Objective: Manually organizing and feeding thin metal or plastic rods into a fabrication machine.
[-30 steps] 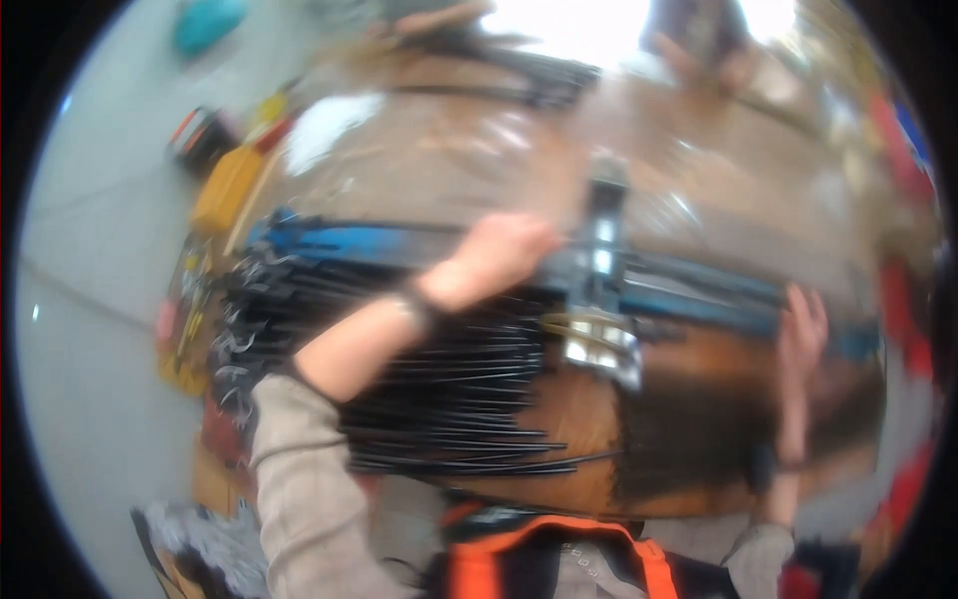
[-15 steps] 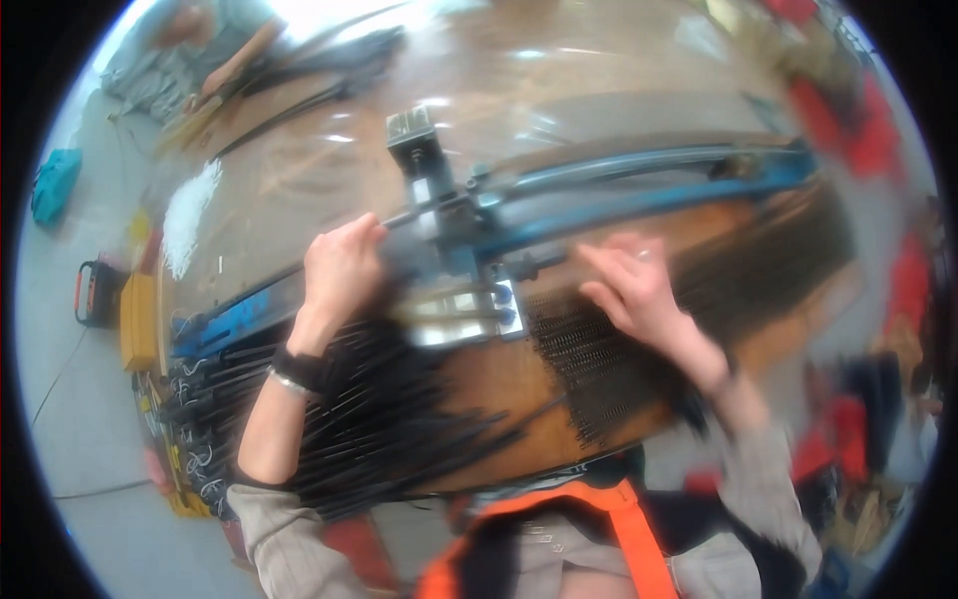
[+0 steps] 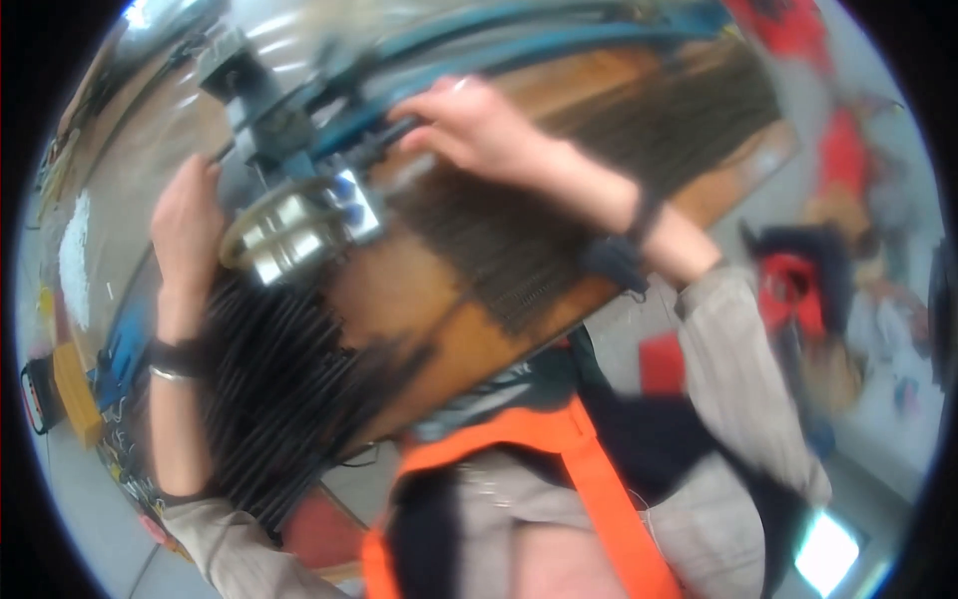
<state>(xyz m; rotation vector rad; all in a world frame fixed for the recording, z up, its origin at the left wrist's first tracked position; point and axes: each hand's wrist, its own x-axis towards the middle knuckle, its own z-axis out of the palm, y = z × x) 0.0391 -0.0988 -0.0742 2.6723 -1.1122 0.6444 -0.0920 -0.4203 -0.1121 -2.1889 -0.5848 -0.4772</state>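
Observation:
A small bench machine (image 3: 269, 130) with a dark block body stands at the upper left. On its near side are a shiny metal cylinder (image 3: 289, 240) and a bright plate with blue fittings (image 3: 356, 205). My left hand (image 3: 187, 230) is curled closed beside the machine's left side; its fingertips are blurred, so what they hold is hidden. To the right of the machine, my right hand (image 3: 474, 125) has its thumb and fingers closed on the end of a short dark rod (image 3: 384, 142) by the machine's side.
Many long black rods (image 3: 269, 399) lie below the machine. A wide bed of thin dark rods or springs (image 3: 589, 200) covers the wooden table (image 3: 389, 304) at right. Blue rails (image 3: 539, 55) run behind my right hand. A yellow box (image 3: 76, 394) is at far left, red items (image 3: 793, 290) at right.
My view has turned, so the machine and table sit farther left and higher. My right fingers, loosely curled just off the dark rod before, are now closed at its end. The left hand stays by the machine.

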